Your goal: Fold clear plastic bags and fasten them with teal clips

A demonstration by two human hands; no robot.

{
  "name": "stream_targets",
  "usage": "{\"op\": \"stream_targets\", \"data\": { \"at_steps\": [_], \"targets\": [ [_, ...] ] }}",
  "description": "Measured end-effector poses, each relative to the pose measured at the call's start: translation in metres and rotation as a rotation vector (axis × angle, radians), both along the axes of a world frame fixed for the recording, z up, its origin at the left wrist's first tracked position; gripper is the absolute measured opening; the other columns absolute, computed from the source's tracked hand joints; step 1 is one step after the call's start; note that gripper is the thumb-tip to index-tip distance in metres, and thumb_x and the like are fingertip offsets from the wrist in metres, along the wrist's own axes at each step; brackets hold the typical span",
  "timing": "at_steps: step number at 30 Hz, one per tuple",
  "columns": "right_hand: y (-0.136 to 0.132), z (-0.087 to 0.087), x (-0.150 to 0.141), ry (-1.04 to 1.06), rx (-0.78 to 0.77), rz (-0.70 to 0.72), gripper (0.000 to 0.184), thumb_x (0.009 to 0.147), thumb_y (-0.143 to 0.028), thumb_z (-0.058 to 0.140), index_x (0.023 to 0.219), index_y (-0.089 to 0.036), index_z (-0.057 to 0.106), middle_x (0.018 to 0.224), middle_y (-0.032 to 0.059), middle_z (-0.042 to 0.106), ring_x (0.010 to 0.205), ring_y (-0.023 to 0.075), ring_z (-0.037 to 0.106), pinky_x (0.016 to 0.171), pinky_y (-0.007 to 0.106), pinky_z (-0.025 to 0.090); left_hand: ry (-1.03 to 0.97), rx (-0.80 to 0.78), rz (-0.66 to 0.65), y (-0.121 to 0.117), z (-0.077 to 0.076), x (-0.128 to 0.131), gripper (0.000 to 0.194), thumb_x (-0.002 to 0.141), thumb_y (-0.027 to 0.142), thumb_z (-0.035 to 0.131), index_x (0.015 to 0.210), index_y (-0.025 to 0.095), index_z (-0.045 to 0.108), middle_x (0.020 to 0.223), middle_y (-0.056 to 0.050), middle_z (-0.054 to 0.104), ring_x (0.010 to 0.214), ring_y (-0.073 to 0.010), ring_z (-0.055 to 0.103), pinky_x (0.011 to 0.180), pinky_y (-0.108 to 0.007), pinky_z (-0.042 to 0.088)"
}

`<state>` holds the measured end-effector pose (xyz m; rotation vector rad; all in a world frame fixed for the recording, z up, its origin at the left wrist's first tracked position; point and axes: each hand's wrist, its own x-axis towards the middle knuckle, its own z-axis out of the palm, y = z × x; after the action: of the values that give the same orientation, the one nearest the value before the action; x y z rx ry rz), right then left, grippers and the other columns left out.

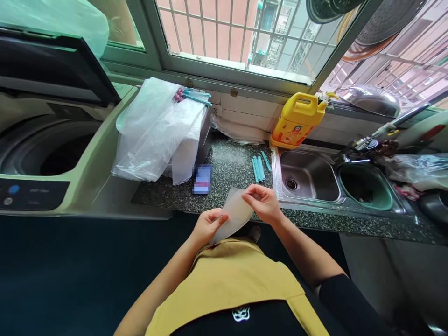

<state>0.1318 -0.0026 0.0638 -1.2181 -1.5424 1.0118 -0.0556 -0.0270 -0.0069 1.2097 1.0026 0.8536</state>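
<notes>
A translucent whitish plastic bag [235, 213] is stretched between both hands, just in front of the counter's edge. My left hand [207, 227] grips its lower left side, thumb on top. At the upper right edge, my right hand [266, 206] pinches it between thumb and fingers. Whether the bag is open at one end cannot be made out. Several slim teal plastic rods [258, 169], like bag-sealing clips, lie on the speckled counter [227, 158] beyond my right hand. A blurred-out phone-like thing [202, 179] lies beyond my left hand.
Large clear plastic bags [154, 130] are heaped at the left, with more teal rods on top. Further left stands a washing machine [80, 172], lid raised. A yellow jug [297, 121] stands behind the steel sink [310, 175]; a green basin [367, 184] sits right of it.
</notes>
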Motion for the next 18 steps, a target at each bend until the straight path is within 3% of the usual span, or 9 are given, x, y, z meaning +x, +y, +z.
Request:
{"op": "stream_targets", "data": {
  "at_steps": [5,10,13,15,18],
  "targets": [
    [-0.001,-0.009,0.000,0.027,-0.107,0.081,0.025,0.074,-0.038,0.064,0.062,-0.017,0.058,0.059,-0.0010,0.055,0.054,0.0092,0.044,0.052,0.022,0.036,-0.103,0.013,0.037,0.005,0.007,-0.004,0.045,0.066,0.054,0.071,0.088,0.015,0.067,0.076,-0.006,0.067,0.070,-0.0168,0.060,0.065,-0.026,0.047],
    [0.006,-0.025,0.003,0.171,-0.297,-0.026,0.035,0.067,-0.047,0.069,0.059,-0.016,0.055,0.054,-0.0039,0.049,0.052,0.0074,0.039,0.048,0.020,0.030,0.012,0.108,0.134,0.002,0.008,0.000,0.028,0.076,0.043,0.064,0.075,0.015,0.067,0.068,-0.003,0.065,0.062,-0.0131,0.057,0.058,-0.022,0.046],
    [0.008,-0.030,0.005,0.242,-0.363,-0.016,0.035,0.063,-0.047,0.072,0.060,-0.016,0.056,0.054,-0.0045,0.049,0.052,0.0069,0.039,0.049,0.020,0.029,-0.016,0.182,0.146,-0.003,0.006,0.002,0.034,0.078,0.035,0.063,0.107,0.018,0.064,0.079,-0.004,0.068,0.070,-0.0140,0.062,0.068,-0.025,0.050],
    [0.009,-0.032,0.004,0.319,-0.433,0.007,0.036,0.060,-0.046,0.075,0.059,-0.016,0.055,0.053,-0.0051,0.049,0.050,0.0063,0.039,0.049,0.019,0.028,-0.007,0.271,0.054,-0.004,0.007,0.002,0.044,0.078,0.030,0.062,0.121,0.020,0.059,0.089,-0.006,0.070,0.079,-0.0153,0.064,0.075,-0.027,0.050],
    [0.010,-0.036,0.002,0.451,-0.565,0.043,0.039,0.056,-0.046,0.078,0.059,-0.016,0.053,0.051,-0.0061,0.048,0.047,0.0055,0.038,0.046,0.019,0.026,0.092,0.374,-0.213,-0.001,0.013,0.003,0.028,0.079,0.024,0.057,0.103,0.020,0.071,0.088,-0.008,0.072,0.077,-0.0166,0.065,0.070,-0.026,0.050]
  ]
}}
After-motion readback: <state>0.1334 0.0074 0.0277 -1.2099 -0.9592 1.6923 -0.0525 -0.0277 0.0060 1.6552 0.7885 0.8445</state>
